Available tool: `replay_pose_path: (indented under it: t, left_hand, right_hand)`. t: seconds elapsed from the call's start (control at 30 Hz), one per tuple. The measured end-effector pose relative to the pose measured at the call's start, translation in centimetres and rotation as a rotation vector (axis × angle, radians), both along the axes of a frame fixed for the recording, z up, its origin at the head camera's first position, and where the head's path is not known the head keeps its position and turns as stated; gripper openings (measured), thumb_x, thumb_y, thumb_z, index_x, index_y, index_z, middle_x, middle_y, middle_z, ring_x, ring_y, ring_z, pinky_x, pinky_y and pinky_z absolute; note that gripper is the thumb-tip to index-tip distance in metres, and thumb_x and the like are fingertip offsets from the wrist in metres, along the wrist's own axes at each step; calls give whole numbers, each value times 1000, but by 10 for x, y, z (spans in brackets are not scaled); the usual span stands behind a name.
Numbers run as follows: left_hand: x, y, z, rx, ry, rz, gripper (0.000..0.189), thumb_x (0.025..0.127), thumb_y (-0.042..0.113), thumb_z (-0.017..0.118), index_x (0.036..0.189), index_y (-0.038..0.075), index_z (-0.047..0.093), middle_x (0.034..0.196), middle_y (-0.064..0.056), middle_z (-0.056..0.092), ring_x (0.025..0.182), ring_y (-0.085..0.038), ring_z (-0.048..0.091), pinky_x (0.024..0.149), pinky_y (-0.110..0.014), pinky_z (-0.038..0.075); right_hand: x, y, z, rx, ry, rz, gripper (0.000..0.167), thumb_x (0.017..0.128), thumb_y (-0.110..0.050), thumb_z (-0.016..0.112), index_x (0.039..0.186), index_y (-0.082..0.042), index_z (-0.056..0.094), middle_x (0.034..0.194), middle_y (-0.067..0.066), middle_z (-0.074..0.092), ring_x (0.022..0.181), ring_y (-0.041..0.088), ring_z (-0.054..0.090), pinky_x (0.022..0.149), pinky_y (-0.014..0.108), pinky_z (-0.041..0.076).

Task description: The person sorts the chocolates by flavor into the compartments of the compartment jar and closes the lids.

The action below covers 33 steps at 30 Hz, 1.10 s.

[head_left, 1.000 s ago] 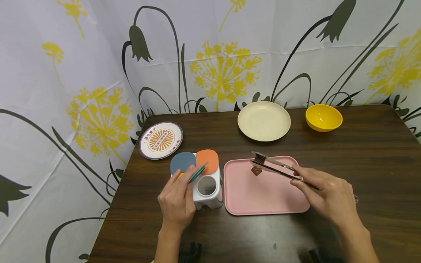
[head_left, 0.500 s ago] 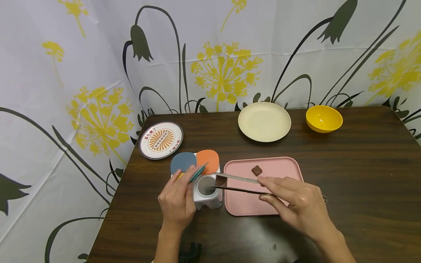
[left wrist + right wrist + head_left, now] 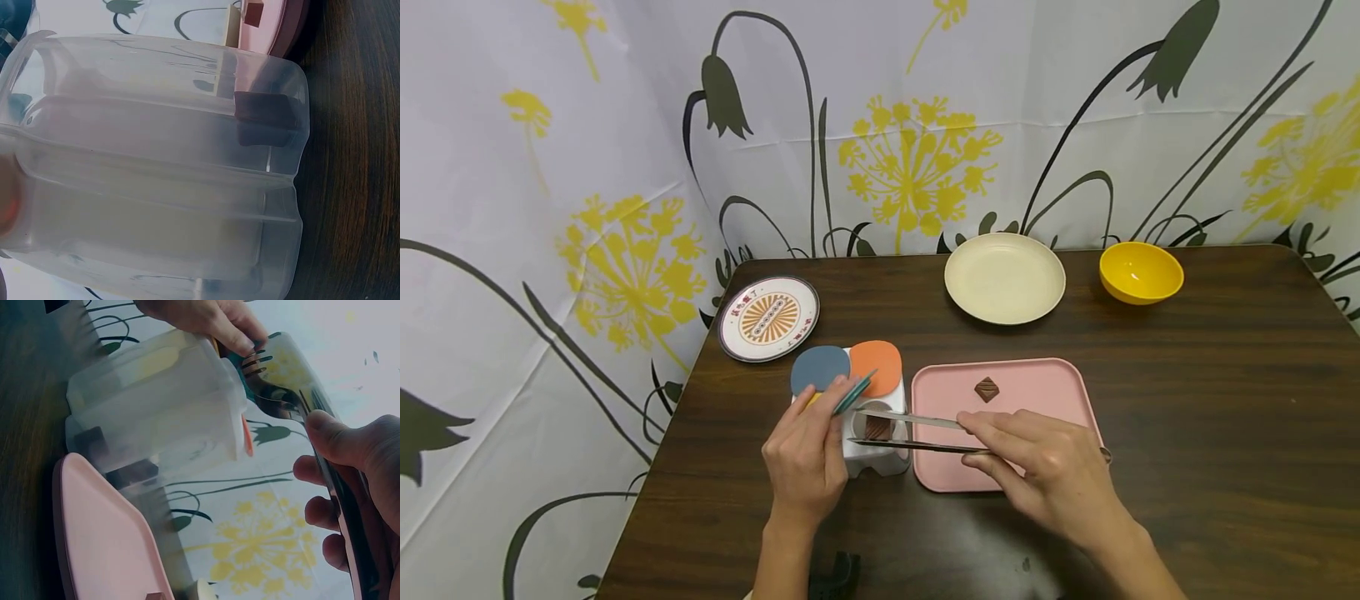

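My left hand (image 3: 805, 454) pinches the raised teal lid (image 3: 856, 392) of a clear plastic storage box (image 3: 156, 156) with several coloured flap lids. My right hand (image 3: 1045, 471) grips metal tongs (image 3: 925, 446), whose tips lie over the box's uncovered round opening. In the head view, a brown striped chocolate (image 3: 877, 427) shows between the tips, at the opening. The right wrist view shows the tongs' forked end (image 3: 275, 394) apart from the other blade, no chocolate visible between. A dark square piece (image 3: 265, 119) sits low inside the box. Another chocolate (image 3: 987, 389) lies on the pink tray (image 3: 936, 475).
The tray stands right beside the box. Behind are a patterned white plate (image 3: 726, 342), a cream plate (image 3: 958, 300) and a yellow bowl (image 3: 1141, 287). A flower-printed curtain (image 3: 910, 67) hangs along the table's (image 3: 1225, 375) back edge.
My right hand has carried the tongs and a chocolate leftward, from over the tray to over the box opening. The left hand keeps its hold on the teal lid.
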State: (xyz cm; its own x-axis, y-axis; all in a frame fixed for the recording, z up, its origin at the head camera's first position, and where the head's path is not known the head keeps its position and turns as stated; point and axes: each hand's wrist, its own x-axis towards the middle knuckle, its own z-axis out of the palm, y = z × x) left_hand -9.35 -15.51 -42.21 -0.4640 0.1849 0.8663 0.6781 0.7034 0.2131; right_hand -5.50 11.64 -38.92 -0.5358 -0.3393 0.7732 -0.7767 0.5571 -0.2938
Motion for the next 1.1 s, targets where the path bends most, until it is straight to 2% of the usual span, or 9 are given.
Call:
replay_pose_path:
  t: [0.17, 0.5, 0.73, 0.87, 0.97, 1.1]
  left_hand:
    - [0, 0, 0, 7, 8, 0, 37, 103, 21, 41, 118, 1, 69, 107, -10, 73, 87, -25, 72, 87, -48, 53]
    - [0, 1, 0, 7, -7, -4, 37, 103, 22, 41, 118, 1, 68, 108, -9, 73, 90, -24, 72, 87, -49, 53]
    - [0, 0, 1, 2, -6, -7, 36, 102, 20, 42, 118, 1, 68, 107, -9, 73, 90, -24, 72, 90, -46, 52]
    - [0, 0, 1, 5, -6, -5, 36, 102, 21, 42, 118, 1, 69, 107, -9, 73, 89, -24, 72, 90, -45, 52]
    - [0, 0, 1, 6, -8, -4, 36, 103, 21, 42, 118, 1, 69, 106, -9, 73, 88, -24, 72, 90, -45, 52]
    - [0, 1, 0, 4, -21, -1, 37, 103, 21, 42, 118, 2, 68, 107, -9, 73, 88, -25, 72, 90, -47, 52]
  right_hand:
    - [-1, 0, -2, 20, -19, -5, 35, 99, -39, 56, 115, -13, 74, 103, -4, 74, 80, 10, 69, 68, 32, 55]
    - [1, 3, -3, 49, -111, -4, 38, 94, -39, 65, 123, -14, 70, 109, -2, 72, 81, 12, 68, 68, 32, 54]
    - [1, 9, -2, 54, -120, -28, 43, 93, -43, 64, 126, -15, 69, 104, -4, 72, 83, 11, 69, 69, 34, 54]
    - [1, 15, 0, 52, -116, -53, 47, 93, -48, 62, 128, -17, 67, 103, -5, 72, 85, 10, 69, 64, 31, 53]
    - [0, 23, -1, 40, -113, -81, 50, 92, -51, 61, 129, -18, 67, 101, -7, 71, 78, 6, 66, 58, 27, 50]
    - [-2, 36, -7, 41, -173, -131, 53, 90, -55, 62, 128, -19, 68, 99, -12, 70, 72, 2, 60, 53, 23, 46]
